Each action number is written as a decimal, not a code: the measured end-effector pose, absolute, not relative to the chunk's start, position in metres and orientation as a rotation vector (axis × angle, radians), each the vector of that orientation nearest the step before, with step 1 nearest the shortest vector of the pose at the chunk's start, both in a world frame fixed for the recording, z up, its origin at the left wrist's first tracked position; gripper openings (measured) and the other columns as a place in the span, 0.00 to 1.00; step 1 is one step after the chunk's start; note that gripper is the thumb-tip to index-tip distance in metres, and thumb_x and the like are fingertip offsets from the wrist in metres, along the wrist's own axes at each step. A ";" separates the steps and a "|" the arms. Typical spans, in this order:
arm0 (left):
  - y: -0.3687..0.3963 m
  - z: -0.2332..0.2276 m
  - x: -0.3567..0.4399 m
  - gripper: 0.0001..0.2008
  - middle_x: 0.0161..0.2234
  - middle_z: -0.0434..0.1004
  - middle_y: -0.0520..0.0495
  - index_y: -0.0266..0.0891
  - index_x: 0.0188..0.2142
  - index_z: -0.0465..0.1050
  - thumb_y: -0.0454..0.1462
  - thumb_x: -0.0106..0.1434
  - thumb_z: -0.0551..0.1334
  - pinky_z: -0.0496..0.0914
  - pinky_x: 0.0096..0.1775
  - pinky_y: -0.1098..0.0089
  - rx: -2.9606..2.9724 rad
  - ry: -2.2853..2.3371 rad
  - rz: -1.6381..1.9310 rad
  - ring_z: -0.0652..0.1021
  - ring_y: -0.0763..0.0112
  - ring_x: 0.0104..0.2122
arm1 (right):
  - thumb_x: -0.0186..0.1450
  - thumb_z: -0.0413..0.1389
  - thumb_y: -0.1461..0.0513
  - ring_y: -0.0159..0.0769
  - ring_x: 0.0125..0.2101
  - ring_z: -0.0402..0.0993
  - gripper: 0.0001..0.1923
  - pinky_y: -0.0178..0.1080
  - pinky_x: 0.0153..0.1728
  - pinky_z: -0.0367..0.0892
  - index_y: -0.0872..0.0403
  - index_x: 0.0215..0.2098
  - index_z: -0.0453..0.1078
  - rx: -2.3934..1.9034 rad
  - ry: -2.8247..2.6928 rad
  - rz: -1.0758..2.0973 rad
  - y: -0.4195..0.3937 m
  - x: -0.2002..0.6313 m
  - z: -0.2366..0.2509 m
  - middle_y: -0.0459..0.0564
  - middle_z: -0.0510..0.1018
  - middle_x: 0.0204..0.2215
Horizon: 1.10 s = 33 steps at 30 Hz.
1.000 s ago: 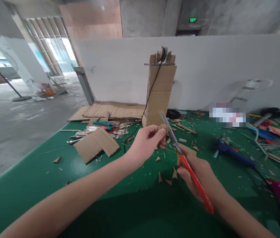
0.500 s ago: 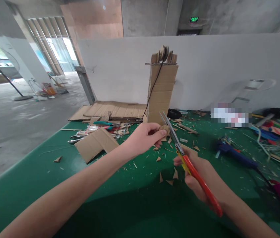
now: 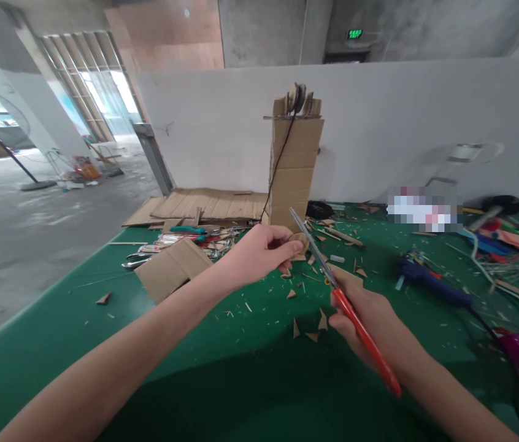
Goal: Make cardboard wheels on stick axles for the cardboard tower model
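Nearest, the right hand grips red-handled scissors, blades nearly closed against a small cardboard disc pinched in the left hand above the tabletop. Triangular offcuts below suggest trimming is well along, though not finished. Fingers hide most of the disc. Toward the far edge stands a cardboard tower.

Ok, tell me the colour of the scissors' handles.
Orange-red, on the scissors in the right hand; head view.
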<state>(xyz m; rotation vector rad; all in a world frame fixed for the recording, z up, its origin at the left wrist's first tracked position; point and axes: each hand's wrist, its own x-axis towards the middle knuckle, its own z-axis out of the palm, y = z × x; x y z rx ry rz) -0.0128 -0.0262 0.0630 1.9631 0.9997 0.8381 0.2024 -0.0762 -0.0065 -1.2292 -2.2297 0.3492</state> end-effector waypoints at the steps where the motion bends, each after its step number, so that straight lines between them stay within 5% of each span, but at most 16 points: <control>1: -0.027 0.062 -0.011 0.13 0.20 0.68 0.52 0.37 0.23 0.65 0.41 0.62 0.56 0.65 0.27 0.73 1.914 0.994 0.860 0.71 0.76 0.23 | 0.62 0.42 0.41 0.44 0.34 0.74 0.34 0.42 0.32 0.69 0.58 0.55 0.58 -1.228 -2.222 0.312 -0.076 0.202 -0.008 0.56 0.76 0.35; 6: -0.034 0.048 0.004 0.13 0.24 0.67 0.52 0.37 0.27 0.65 0.43 0.64 0.54 0.69 0.30 0.72 1.594 0.830 1.077 0.72 0.77 0.24 | 0.62 0.41 0.41 0.43 0.27 0.74 0.35 0.41 0.27 0.69 0.59 0.52 0.59 -1.265 -2.150 0.211 -0.075 0.202 -0.011 0.54 0.75 0.29; 10: -0.034 0.042 0.008 0.14 0.22 0.65 0.53 0.37 0.25 0.64 0.42 0.64 0.54 0.67 0.29 0.74 1.629 0.874 1.126 0.70 0.78 0.23 | 0.62 0.44 0.42 0.38 0.21 0.71 0.31 0.39 0.23 0.67 0.56 0.50 0.60 -1.205 -2.154 0.428 -0.077 0.202 -0.006 0.48 0.73 0.25; 17: -0.027 0.045 0.002 0.12 0.23 0.69 0.51 0.36 0.27 0.65 0.41 0.64 0.55 0.69 0.28 0.74 1.664 0.933 1.134 0.73 0.78 0.23 | 0.60 0.43 0.40 0.35 0.22 0.72 0.37 0.40 0.26 0.71 0.56 0.57 0.54 -1.107 -2.100 0.846 -0.080 0.202 -0.002 0.58 0.73 0.41; 22: -0.028 0.047 0.001 0.11 0.29 0.74 0.47 0.35 0.32 0.68 0.42 0.63 0.56 0.73 0.27 0.72 1.571 0.854 1.016 0.77 0.74 0.24 | 0.59 0.43 0.39 0.39 0.26 0.75 0.40 0.42 0.31 0.72 0.57 0.59 0.53 -1.097 -2.076 0.828 -0.079 0.204 -0.006 0.61 0.71 0.44; 33: -0.027 0.050 0.000 0.09 0.24 0.69 0.51 0.36 0.28 0.69 0.39 0.60 0.60 0.71 0.22 0.76 1.493 0.835 1.026 0.71 0.80 0.20 | 0.63 0.44 0.44 0.39 0.23 0.72 0.35 0.41 0.26 0.67 0.60 0.58 0.53 -1.166 -2.200 0.553 -0.078 0.204 -0.008 0.50 0.75 0.27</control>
